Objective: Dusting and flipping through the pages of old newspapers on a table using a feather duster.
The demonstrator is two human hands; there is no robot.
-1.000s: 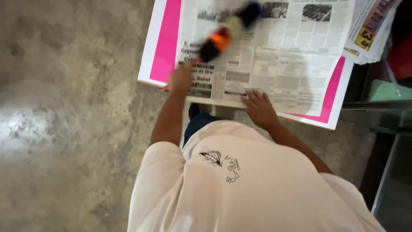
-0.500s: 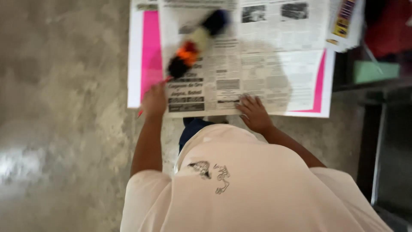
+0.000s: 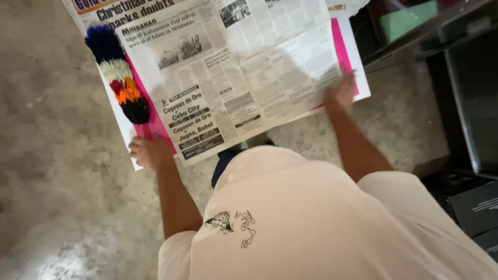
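A newspaper (image 3: 244,67) lies spread over a white board with a pink face (image 3: 345,49) on the concrete floor. My left hand (image 3: 150,153) is closed at the board's lower left corner, around the handle of a feather duster (image 3: 118,75) with blue, white, red, orange and black bands. The duster lies along the paper's left edge. My right hand (image 3: 340,96), blurred, rests with fingers spread on the paper's lower right edge, over the pink board. My pale shirt with a small drawing (image 3: 233,225) fills the lower view.
A dark metal shelf frame (image 3: 467,93) stands close at the right, with a green box (image 3: 407,21) on it. Black flat items (image 3: 477,210) lie at the lower right. Grey concrete floor (image 3: 57,171) stretches to the left.
The duster has swung from across the paper's top middle to its left edge. My right hand has slid from the paper's bottom middle to its lower right corner.
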